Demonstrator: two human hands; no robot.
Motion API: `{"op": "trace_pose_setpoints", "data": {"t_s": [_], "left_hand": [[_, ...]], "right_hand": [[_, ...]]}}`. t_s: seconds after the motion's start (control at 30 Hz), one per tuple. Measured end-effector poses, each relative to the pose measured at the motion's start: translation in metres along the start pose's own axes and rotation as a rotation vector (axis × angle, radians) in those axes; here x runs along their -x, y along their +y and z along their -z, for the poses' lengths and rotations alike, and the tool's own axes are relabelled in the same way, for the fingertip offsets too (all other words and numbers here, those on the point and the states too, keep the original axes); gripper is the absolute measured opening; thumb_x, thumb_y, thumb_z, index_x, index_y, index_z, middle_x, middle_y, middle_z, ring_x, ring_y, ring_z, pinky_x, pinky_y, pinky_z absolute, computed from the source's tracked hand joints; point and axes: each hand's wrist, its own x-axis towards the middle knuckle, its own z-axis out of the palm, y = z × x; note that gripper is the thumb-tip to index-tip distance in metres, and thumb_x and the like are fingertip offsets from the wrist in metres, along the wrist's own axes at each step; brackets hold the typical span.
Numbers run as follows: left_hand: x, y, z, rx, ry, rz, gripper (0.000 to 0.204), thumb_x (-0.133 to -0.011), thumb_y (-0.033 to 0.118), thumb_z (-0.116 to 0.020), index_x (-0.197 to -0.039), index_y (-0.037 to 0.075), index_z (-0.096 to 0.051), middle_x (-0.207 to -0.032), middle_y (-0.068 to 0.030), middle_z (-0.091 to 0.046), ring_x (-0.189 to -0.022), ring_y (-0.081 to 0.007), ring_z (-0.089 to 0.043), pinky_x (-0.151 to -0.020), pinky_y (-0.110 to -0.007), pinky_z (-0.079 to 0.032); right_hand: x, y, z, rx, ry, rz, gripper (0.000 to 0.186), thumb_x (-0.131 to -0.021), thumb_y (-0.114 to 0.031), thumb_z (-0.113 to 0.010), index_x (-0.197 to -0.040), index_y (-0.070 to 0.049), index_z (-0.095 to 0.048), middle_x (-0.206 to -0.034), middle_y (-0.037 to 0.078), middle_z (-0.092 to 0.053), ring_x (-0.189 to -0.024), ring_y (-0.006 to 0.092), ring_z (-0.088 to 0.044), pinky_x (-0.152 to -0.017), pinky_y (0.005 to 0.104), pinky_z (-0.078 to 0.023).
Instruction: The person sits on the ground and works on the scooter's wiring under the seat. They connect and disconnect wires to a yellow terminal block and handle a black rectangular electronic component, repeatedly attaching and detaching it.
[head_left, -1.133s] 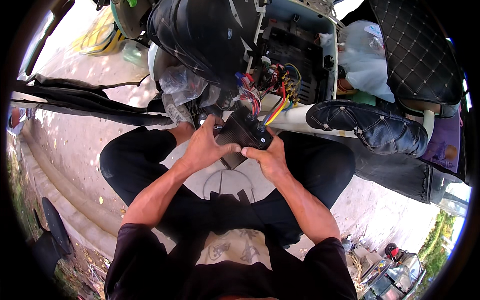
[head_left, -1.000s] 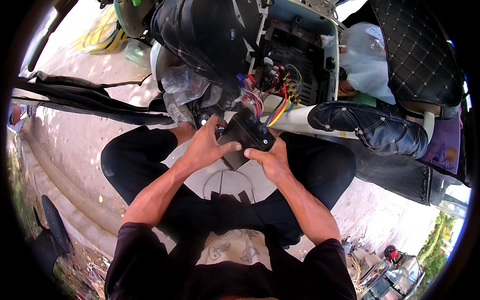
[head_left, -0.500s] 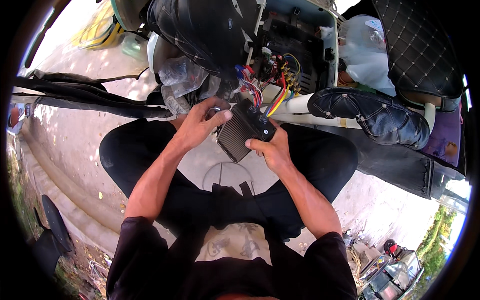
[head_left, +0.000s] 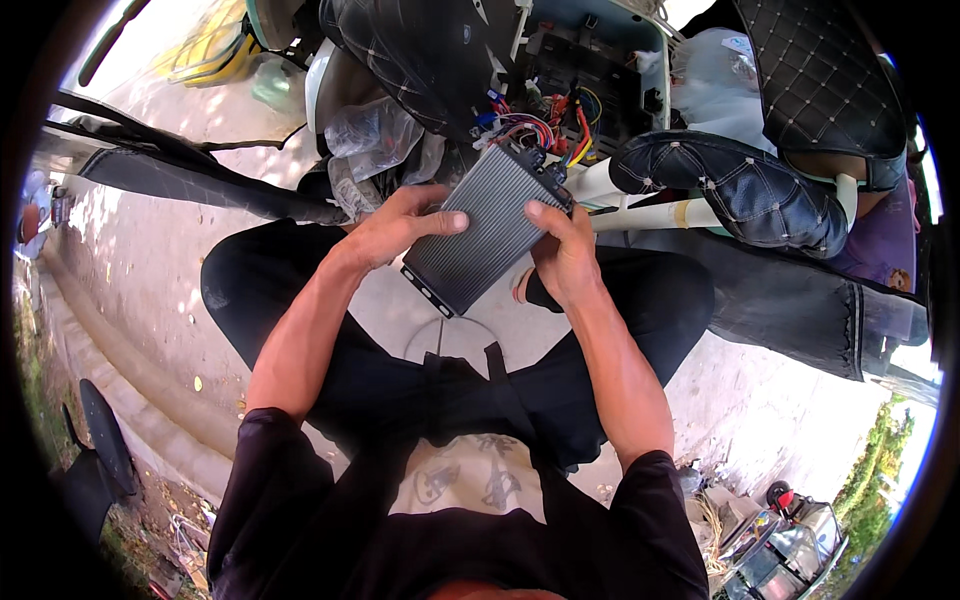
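Note:
Between my hands is a black motor controller (head_left: 487,232), a flat box with a ribbed metal face turned up to me. It is tilted, its slotted end pointing toward my lap and its cable end away from me. My left hand (head_left: 398,226) grips the left edge, thumb lying on the ribs. On the opposite edge my right hand (head_left: 567,258) is closed, its thumb also on the ribbed face; the fingers beneath are hidden. A bundle of coloured wires (head_left: 545,125) with plugs runs from the far end toward an open compartment (head_left: 657,92).
Black quilted padding (head_left: 390,65) and clear plastic bags (head_left: 372,140) are at the far left. A cream frame tube (head_left: 655,216) and a padded black armrest (head_left: 735,185) stretch out to the right. My black-trousered knees flank the controller above the concrete ground (head_left: 160,290).
The controller has been turned over between my hands: its cable end faced me before, and now the broad ribbed face does. Both hands still hold it.

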Motion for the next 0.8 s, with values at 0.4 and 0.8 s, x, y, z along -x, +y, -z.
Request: {"op": "trace_pose_setpoints", "data": {"t_s": [0.4,0.8], "left_hand": [[0.008,0.02,-0.002,0.177,0.126,0.096,0.069,-0.085,0.04,-0.082,-0.124,-0.012,-0.06,-0.098,-0.0161,-0.071,-0.082,-0.019,-0.073,-0.069,-0.031,-0.061],[0.013,0.038,-0.01,0.481,0.098,0.098,0.06,-0.097,0.045,-0.065,-0.121,-0.01,-0.06,-0.098,-0.0185,-0.072,-0.075,-0.0204,-0.075,-0.065,-0.032,-0.063]], "right_hand": [[-0.002,-0.006,-0.017,-0.119,-0.046,0.016,0.062,-0.094,-0.041,-0.069,-0.138,-0.001,-0.05,-0.131,0.013,-0.06,-0.123,0.027,-0.057,-0.108,0.0444,-0.042],[0.001,-0.007,-0.028,-0.11,-0.115,0.071,0.06,-0.099,-0.043,-0.063,-0.141,-0.003,-0.048,-0.136,0.012,-0.058,-0.127,0.0273,-0.054,-0.112,0.0462,-0.039]]}}
